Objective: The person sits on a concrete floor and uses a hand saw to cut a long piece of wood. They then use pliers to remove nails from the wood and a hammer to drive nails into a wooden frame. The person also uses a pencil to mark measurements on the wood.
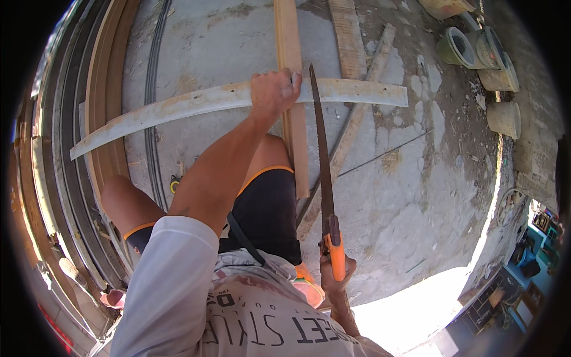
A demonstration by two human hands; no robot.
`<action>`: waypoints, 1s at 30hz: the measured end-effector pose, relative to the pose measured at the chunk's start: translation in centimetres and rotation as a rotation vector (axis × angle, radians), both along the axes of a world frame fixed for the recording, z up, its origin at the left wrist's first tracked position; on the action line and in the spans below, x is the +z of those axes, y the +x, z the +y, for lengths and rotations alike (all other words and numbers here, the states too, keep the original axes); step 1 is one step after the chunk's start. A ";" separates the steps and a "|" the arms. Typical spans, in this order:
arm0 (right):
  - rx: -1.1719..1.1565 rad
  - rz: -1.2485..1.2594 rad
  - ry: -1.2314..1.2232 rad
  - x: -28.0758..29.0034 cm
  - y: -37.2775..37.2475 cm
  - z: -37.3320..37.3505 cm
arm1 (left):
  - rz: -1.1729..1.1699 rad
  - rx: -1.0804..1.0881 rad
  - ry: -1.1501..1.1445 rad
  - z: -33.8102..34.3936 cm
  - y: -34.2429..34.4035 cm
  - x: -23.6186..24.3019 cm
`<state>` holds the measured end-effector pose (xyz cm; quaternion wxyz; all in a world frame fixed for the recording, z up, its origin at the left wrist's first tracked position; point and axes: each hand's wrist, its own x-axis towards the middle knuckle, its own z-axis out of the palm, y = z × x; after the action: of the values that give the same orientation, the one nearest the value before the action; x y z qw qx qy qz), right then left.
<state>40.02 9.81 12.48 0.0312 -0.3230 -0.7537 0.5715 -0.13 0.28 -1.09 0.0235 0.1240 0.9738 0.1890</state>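
A long, pale painted board [172, 107] lies crosswise over a brown wooden beam [297, 154]. My left hand [275, 92] is closed over the board where the two cross, pressing it down. My right hand [336, 272] grips a handsaw [324, 154] by its orange handle, close to my body. Its long dark blade points away from me, and the far end crosses the board just right of my left hand. Whether the teeth touch the wood I cannot tell.
Several long timbers [107, 77] and dark metal rods [153, 89] lie at the left. More planks [348, 38] rest on the concrete floor [410, 178] beyond the saw. Several buckets [457, 46] stand at the far right. A yellow tape measure [174, 184] is near my knee.
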 end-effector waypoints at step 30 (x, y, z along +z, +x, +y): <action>0.063 0.003 -0.064 -3.2 -3.6 1.4 | -0.011 -0.043 -0.009 -0.3 -0.4 0.3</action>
<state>36.40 11.19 9.32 0.0038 -0.2990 -0.7449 0.5965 -0.48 -0.02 -0.74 0.0335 0.1435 0.9717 0.1846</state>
